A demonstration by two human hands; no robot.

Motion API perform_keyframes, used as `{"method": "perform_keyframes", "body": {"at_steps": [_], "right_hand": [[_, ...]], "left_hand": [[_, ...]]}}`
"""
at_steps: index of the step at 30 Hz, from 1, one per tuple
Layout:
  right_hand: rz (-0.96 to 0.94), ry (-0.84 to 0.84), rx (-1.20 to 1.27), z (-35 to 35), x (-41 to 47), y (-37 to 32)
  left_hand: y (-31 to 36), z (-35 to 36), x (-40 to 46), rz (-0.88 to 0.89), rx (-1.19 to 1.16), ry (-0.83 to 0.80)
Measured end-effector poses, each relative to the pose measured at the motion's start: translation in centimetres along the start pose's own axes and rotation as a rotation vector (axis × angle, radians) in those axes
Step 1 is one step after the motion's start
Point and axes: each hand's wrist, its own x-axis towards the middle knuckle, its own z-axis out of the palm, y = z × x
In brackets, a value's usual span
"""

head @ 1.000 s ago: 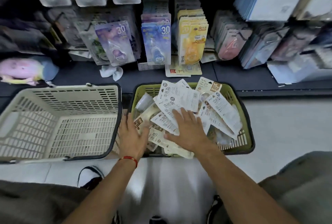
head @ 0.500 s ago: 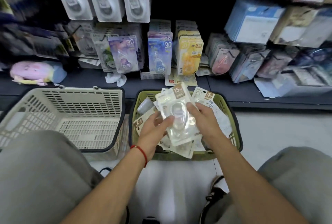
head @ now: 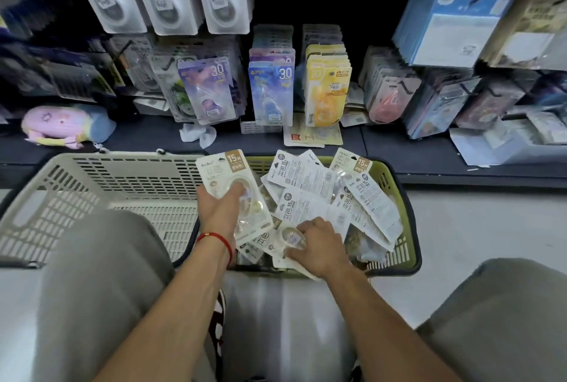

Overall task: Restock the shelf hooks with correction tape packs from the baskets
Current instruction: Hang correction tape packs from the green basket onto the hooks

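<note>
Two baskets: beige [head: 101, 179], green [head: 395, 173]. Left hand [head: 219, 210] grips one pack [head: 228, 173]; right hand [head: 319, 246] pinches another [head: 291, 239].

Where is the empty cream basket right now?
In the head view, the cream basket sits on the floor at left, touching the green basket, just below the dark shelf.

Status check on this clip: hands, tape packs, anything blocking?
Left hand grips a 15M pack, face up. Right hand pinches another pack in the green basket. Beige basket holds no packs. Nothing blocking.
</note>
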Motion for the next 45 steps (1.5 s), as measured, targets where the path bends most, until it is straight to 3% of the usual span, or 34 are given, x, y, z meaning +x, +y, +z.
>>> {"method": "perform_keyframes", "body": {"at_steps": [3,6,10,15,20,25,28,35,45], "right_hand": [[0.094,0.120,0.165,-1.4,0.3,-0.4],[0.172,0.288,0.517,-2.8,-0.6,-1.0],[0.082,0.341,0.819,-6.2,-2.9,-3.2],[-0.081,0.429,0.756,-11.9,-4.6,-6.1],[-0.135,0.516,0.854,-17.7,-4.2,-7.0],[-0.203,0.615,0.860,-23.0,-1.5,-9.1],[-0.237,0.646,0.819,-25.5,1.0,-10.6],[-0.350,0.650,0.926,-28.6,8.5,-12.5],[-0.291,0.820,0.978,-28.5,13.0,-13.7]], "left_hand": [[0.5,-0.1,0.3,0.031,0.012,-0.001],[0.6,-0.3,-0.2,0.053,0.054,-0.023],[0.9,0.6,-2.5,0.031,0.039,-0.163],[4.9,3.1,-4.8,0.140,-0.105,-0.396],[10.5,4.8,-4.0,0.329,-0.026,-0.594],[16.2,7.5,-2.6,0.367,-0.025,-0.661],[18.5,8.7,-0.9,0.366,-0.072,-0.635],[20.1,7.8,5.5,0.522,-0.181,-0.302],[19.6,6.0,7.6,0.622,-0.150,-0.226]]}}
